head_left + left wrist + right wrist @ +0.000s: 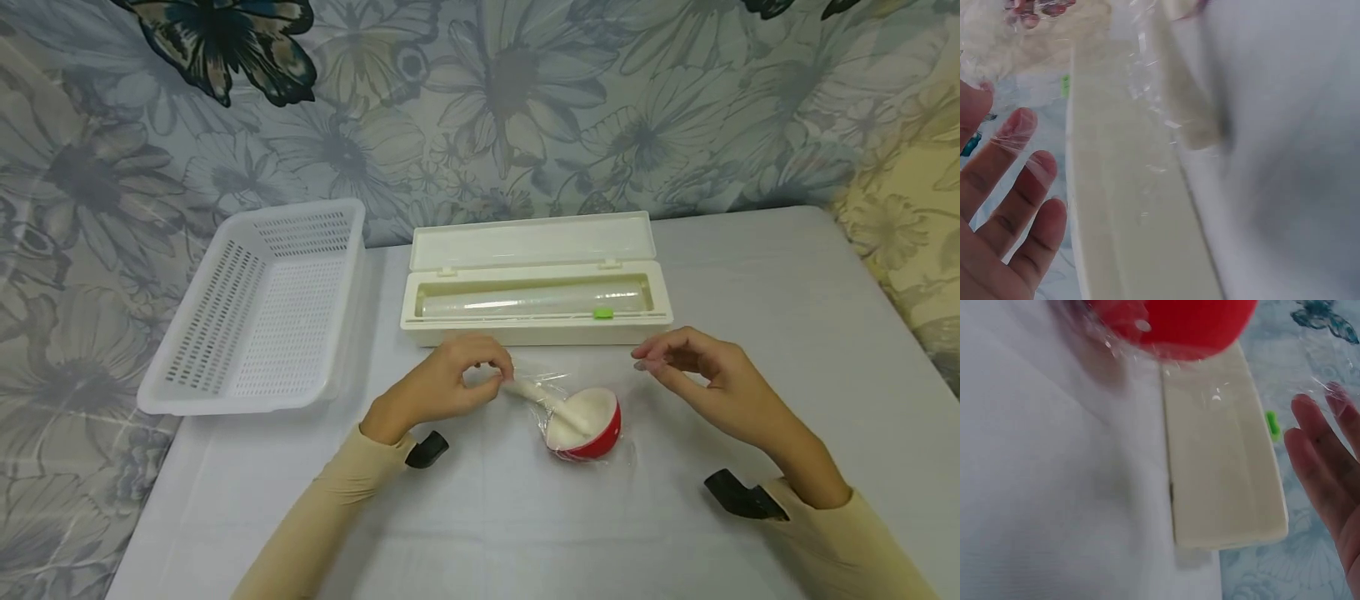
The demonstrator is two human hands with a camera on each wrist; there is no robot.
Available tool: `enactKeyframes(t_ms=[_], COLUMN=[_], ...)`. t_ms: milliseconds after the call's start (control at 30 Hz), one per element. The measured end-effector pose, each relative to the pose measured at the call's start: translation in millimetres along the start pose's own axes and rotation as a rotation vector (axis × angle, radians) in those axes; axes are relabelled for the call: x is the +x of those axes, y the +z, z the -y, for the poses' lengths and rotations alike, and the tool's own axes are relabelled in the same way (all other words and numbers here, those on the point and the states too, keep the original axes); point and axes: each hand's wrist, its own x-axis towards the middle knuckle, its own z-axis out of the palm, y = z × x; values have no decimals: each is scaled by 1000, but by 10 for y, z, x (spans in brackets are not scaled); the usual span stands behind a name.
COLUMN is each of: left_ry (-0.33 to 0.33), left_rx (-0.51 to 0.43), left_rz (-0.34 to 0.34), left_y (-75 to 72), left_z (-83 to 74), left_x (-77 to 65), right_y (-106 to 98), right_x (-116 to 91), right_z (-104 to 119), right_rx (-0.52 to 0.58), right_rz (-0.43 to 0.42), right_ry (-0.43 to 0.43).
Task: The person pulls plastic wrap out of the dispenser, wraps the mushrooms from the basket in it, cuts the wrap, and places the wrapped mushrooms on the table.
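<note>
A small red bowl [611, 433] with a white inside lies tipped on the table. A white rod-shaped utensil [551, 404] leans into it, its outer end pointing at my left hand [457, 379]. Clear cling film [546, 379] lies around both, wrinkled and shiny. My left hand pinches the film between thumb and forefinger beside the utensil's end; in the left wrist view, film clings over its fingertips [1016, 128]. To the right of the bowl, my right hand [708, 379] pinches the film's other side, with thumb and fingers drawn together.
Just behind the hands stands a cream cling film box [536, 336], lid raised, with a film roll [525, 302] inside and a green slider [603, 313] on its front edge. A white perforated basket [337, 350] is at the back left. Floral cloth [525, 108] hangs behind the table.
</note>
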Motion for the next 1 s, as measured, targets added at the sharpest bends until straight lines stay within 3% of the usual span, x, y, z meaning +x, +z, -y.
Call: enactKeyframes(t_ms=[233, 400, 733, 800, 900, 1000], left_ry=[-14, -15, -108, -96, -79, -143], left_rx=[150, 224, 320, 321, 319, 325], left_rz=[128, 174, 312, 280, 150, 36], left_y=[159, 254, 406, 398, 352, 288], left_z=[-16, 7, -2, -16, -11, 13], left_x=[-172, -240, -282, -269, -237, -211], right_y=[80, 129, 289, 323, 365, 404], right_x=[-172, -297, -471, -478, -476, -451], right_z=[34, 21, -46, -34, -10, 6], right_rx=[-16, -13, 2, -1, -19, -34], right_rz=[47, 82, 130, 137, 130, 116], right_ry=[-27, -36, -51, -38, 7, 65])
